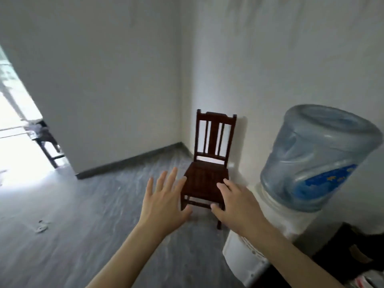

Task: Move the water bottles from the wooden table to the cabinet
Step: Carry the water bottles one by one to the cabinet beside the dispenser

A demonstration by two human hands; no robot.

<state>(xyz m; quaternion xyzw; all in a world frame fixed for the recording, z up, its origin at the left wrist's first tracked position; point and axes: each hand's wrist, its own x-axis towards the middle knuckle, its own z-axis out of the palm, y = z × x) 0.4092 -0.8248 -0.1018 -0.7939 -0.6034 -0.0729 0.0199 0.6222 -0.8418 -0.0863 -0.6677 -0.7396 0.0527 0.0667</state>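
Both of my hands are stretched out in front of me in mid-air, holding nothing. My left hand (164,201) has its fingers spread and straight. My right hand (236,206) is flat with its palm down, fingers relaxed. No small water bottle, wooden table or cabinet shows in this view. The picture is blurred by motion.
A dark wooden chair (207,175) stands in the corner against the white wall. A white water dispenser (249,252) with a large blue jug (315,156) stands at the right. A dark object (357,252) lies at bottom right. A bright doorway (18,129) opens at the left; small scraps (41,226) lie on the grey floor.
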